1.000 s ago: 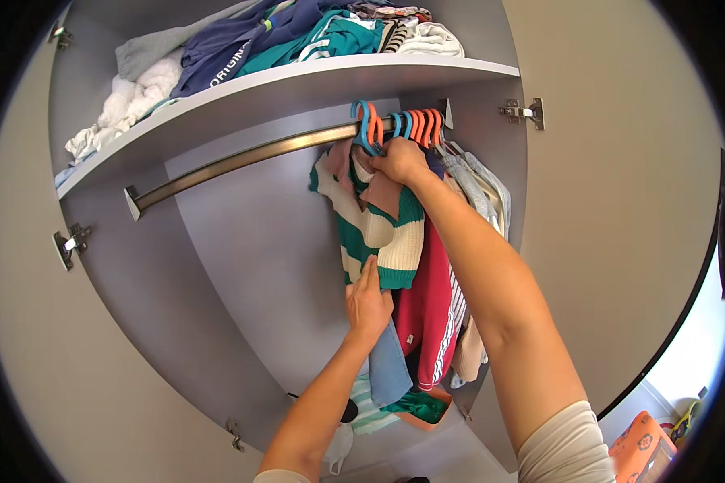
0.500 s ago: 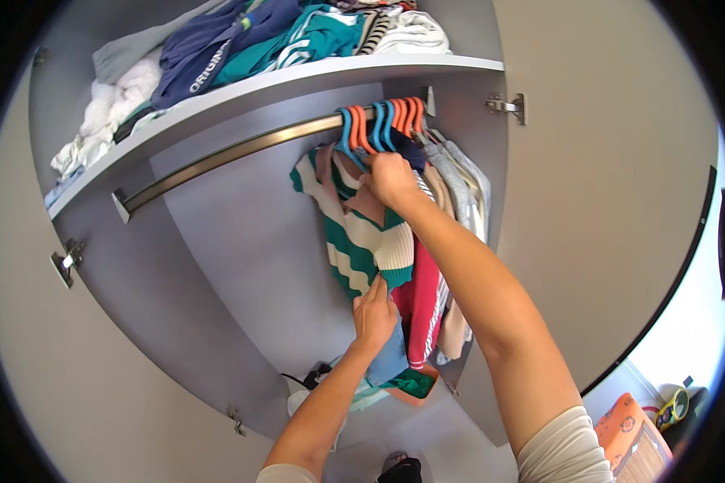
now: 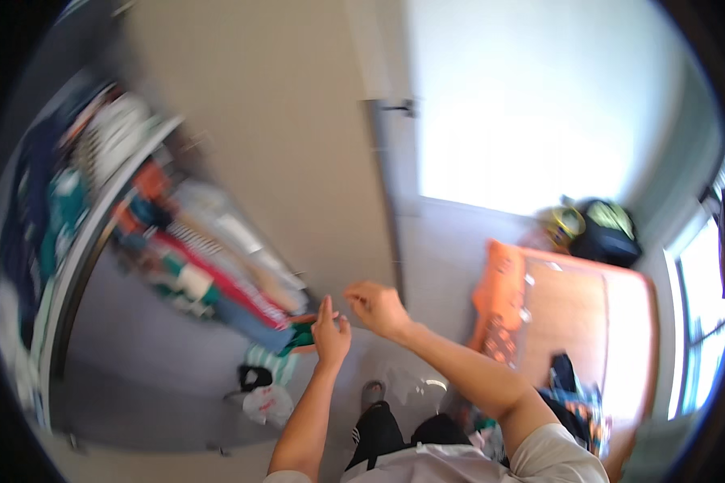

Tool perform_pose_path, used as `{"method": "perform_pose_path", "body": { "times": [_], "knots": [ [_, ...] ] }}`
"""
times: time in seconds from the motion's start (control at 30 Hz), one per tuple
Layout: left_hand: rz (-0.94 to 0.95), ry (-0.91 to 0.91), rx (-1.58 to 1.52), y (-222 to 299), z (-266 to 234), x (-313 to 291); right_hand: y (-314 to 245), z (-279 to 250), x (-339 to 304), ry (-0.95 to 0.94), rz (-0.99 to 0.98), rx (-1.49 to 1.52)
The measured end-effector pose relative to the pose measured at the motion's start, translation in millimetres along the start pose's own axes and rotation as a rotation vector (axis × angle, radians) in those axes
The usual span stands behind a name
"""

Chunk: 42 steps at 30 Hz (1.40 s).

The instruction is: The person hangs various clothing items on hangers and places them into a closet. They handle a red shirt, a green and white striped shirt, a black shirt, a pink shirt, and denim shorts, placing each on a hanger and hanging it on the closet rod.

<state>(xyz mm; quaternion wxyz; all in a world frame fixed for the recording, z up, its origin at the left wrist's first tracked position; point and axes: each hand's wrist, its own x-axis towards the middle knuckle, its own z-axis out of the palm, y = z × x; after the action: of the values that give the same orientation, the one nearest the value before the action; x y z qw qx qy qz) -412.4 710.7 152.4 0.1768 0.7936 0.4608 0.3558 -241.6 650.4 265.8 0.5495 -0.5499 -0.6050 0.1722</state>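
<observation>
Both of my hands are in the air in front of the open wardrobe door, away from the clothes. My left hand has its index finger stretched out and its thumb apart, with nothing in it. Close beside it, my right hand is loosely bent at the fingers, with no object visible between them. To the left, blurred by motion, hang a green-and-cream striped knit top, a red garment and several pale garments.
Folded clothes fill the wardrobe shelf. A white plastic bag lies low in the wardrobe. An orange-edged bed or mat stands at the right, with a dark bag behind it and a pile of fabric items on its near part.
My view has swung right, toward the room. My right hand has let go at the hangers and my left hand has come off the striped top; both are now close together in the air.
</observation>
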Motion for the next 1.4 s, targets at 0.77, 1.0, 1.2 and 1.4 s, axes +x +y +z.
{"method": "perform_pose_path", "body": {
  "times": [0.77,1.0,1.2,1.4],
  "knots": [
    [1.307,-1.704,-0.624,370,249,-320,-80,-84,-579,2.088,1.279,-0.388],
    [1.602,-1.934,-0.440,392,201,-488,-66,-15,-700,2.421,1.239,-0.279],
    [1.853,-1.974,-0.386,389,183,-644,-70,8,-818,2.581,1.335,-0.396],
    [1.983,-2.046,-0.468,356,196,-784,-65,33,-935,2.571,1.660,-0.608]
  ]
}}
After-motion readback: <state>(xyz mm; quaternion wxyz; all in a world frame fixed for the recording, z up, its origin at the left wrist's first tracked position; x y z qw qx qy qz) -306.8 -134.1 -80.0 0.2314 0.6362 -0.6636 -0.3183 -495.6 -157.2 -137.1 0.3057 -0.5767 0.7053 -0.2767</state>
